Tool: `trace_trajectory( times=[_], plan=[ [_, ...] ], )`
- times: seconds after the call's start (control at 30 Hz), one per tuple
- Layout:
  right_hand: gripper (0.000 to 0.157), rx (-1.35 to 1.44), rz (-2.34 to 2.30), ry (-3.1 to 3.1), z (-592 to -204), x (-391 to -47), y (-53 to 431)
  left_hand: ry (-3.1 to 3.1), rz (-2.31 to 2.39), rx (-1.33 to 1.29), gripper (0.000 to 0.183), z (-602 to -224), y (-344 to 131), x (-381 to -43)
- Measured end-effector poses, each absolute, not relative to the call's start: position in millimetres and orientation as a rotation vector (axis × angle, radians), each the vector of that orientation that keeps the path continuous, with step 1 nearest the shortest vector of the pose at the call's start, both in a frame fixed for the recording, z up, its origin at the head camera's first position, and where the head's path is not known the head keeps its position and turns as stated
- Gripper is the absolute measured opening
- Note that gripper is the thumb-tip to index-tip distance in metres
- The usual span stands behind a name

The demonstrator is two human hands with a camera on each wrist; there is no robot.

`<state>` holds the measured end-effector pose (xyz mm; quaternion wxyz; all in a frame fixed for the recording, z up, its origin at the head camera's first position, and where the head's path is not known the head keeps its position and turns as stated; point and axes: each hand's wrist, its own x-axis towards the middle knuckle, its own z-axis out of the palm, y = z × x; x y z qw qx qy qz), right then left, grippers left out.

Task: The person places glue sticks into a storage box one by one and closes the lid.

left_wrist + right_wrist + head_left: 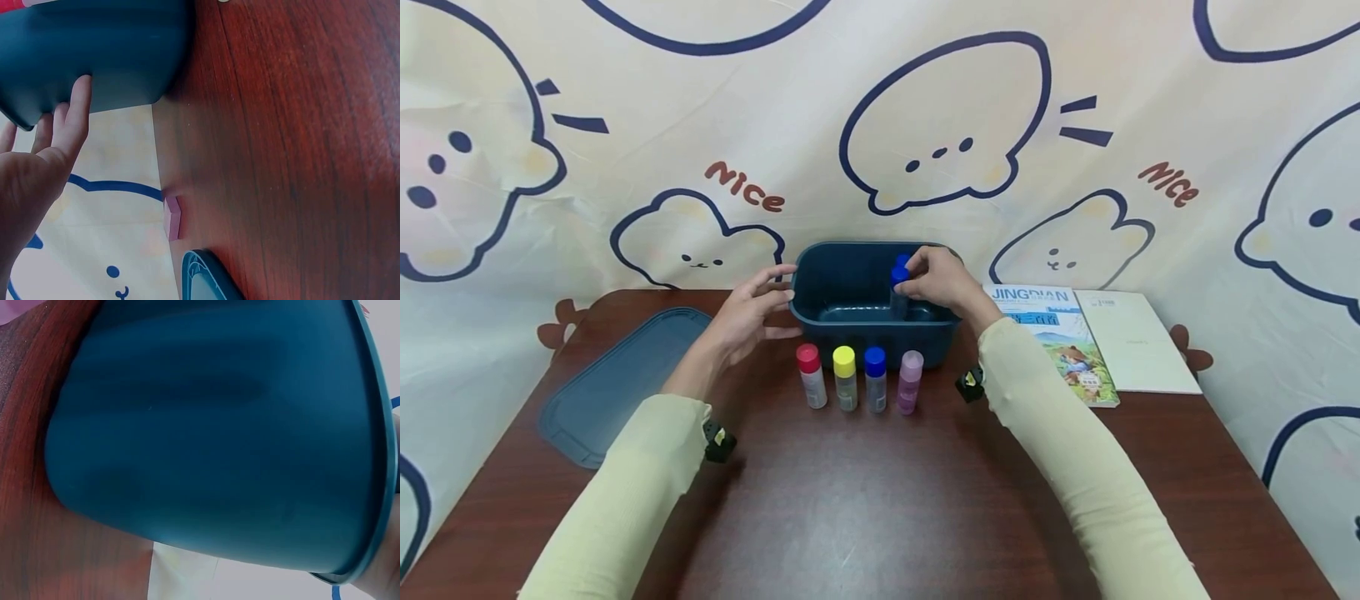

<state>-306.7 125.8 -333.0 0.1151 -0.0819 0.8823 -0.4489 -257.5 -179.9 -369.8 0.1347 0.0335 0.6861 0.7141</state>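
Observation:
A dark teal bin (872,333) stands at the back of the table. My left hand (751,312) rests its extended fingers against the bin's left end; in the left wrist view those fingers (78,112) touch the outer wall. Over the bin's right part, my right hand (942,279) pinches a blue-capped bottle (898,292) near its cap, the bottle upright inside the rim. Another blue cap shows just behind it, partly hidden. Before the bin stand a red-capped bottle (812,377), a yellow-capped bottle (846,379), a blue-capped bottle (876,380) and a purple bottle (910,382).
A blue-grey lid (625,383) lies flat on the left of the table. To the right are a picture-covered book (1075,358) and a pale book (1138,342). A printed cloth (940,108) hangs behind. A small pink block (172,217) sits at the table's edge.

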Motion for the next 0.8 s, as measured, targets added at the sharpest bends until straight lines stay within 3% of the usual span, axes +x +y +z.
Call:
trace_trajectory(
  times=[0.8],
  plan=[
    [0.031, -0.302, -1.159, 2.682, -324.0, -304.3, 127.1, 1.990, 2.064, 0.102, 0.054, -370.9, -181.8, -258.9]
  ],
)
